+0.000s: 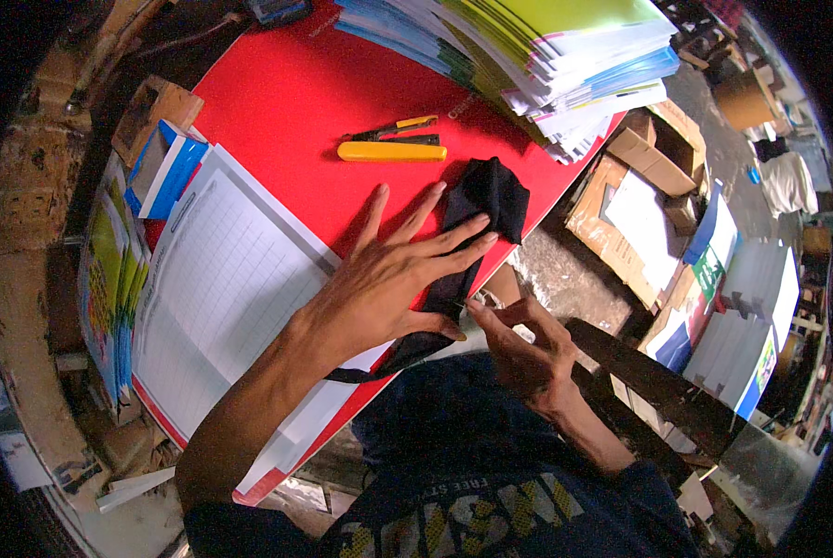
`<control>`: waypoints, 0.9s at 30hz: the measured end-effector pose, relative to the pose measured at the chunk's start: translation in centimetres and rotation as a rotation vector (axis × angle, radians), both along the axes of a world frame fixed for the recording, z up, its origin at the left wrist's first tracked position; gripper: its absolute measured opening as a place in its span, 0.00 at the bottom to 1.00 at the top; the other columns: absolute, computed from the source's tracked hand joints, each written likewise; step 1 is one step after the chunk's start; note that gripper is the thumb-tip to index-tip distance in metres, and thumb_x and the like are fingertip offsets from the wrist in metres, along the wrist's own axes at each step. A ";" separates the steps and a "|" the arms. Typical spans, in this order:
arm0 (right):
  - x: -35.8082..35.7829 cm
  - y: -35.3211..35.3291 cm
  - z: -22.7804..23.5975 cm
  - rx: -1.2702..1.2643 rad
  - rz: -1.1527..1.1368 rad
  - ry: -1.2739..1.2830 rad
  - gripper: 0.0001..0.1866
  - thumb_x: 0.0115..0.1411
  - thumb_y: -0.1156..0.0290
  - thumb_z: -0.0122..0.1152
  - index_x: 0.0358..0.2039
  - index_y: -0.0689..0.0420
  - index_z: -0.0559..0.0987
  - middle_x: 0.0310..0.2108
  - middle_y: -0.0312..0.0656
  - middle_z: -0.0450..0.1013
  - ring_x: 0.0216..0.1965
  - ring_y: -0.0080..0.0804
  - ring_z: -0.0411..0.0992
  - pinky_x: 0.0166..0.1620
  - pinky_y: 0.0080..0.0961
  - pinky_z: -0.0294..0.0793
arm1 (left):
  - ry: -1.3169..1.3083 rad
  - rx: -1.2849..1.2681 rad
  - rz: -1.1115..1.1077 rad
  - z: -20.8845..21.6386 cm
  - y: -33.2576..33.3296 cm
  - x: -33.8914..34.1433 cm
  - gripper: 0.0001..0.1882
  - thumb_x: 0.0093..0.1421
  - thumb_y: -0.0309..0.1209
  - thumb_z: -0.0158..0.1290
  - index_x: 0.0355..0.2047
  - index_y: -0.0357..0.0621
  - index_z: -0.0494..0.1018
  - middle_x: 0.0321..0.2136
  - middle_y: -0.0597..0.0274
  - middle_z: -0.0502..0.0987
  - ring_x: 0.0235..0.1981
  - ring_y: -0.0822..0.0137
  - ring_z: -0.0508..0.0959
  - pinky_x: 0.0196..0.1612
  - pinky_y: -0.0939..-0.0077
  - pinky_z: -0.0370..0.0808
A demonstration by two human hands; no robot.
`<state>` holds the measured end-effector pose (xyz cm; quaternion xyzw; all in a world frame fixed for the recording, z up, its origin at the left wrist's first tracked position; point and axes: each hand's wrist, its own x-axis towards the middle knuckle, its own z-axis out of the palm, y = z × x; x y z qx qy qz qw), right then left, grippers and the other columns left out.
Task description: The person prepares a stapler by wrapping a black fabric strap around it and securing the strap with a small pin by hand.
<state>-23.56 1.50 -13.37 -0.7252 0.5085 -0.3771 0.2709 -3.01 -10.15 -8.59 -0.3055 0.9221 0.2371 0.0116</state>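
A piece of black cloth [491, 191] lies along the right edge of the red table, bunched at its far end. A narrow black strip [351, 376] runs from its near end over the white paper. My left hand [379, 274] rests across the cloth with its fingers spread and pressing it down. Just off the table edge, my right hand [528, 344] is closed in a pinch against the cloth's near right side. Whatever lies between its thumb and forefinger is too small to make out. A yellow and black stapler [393, 149] lies beyond my left hand.
The red tabletop [277, 112] bears a gridded white sheet [239, 242] at left and a tall stack of booklets [565, 56] at the far right. More booklets [119, 288] stand past the left edge. Cardboard boxes [653, 153] and paper stacks [737, 349] sit lower on the right.
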 end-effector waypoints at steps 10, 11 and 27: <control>-0.4 -0.3 -0.6 -0.178 0.023 0.155 0.27 0.43 0.89 0.64 0.47 0.55 0.83 0.24 0.39 0.70 0.24 0.28 0.72 0.26 0.24 0.73 | 0.021 -0.008 0.016 -0.5 0.4 0.2 0.52 0.43 0.54 0.64 0.68 0.65 0.55 0.70 0.73 0.52 0.72 0.50 0.42 0.67 0.31 0.32; -0.1 -0.6 -0.4 -0.173 0.014 0.151 0.27 0.43 0.89 0.64 0.47 0.55 0.83 0.24 0.40 0.71 0.24 0.28 0.72 0.26 0.24 0.73 | 0.017 -0.011 0.012 -0.5 0.3 0.2 0.52 0.42 0.55 0.64 0.68 0.65 0.55 0.70 0.72 0.52 0.72 0.49 0.42 0.67 0.30 0.33; 0.3 -0.5 -0.8 -0.121 0.039 0.135 0.35 0.41 0.85 0.62 0.55 0.55 0.77 0.29 0.41 0.70 0.29 0.34 0.72 0.31 0.31 0.73 | -0.049 -0.020 0.017 0.3 0.0 -0.1 0.56 0.40 0.54 0.66 0.69 0.69 0.52 0.71 0.69 0.47 0.72 0.49 0.40 0.67 0.30 0.36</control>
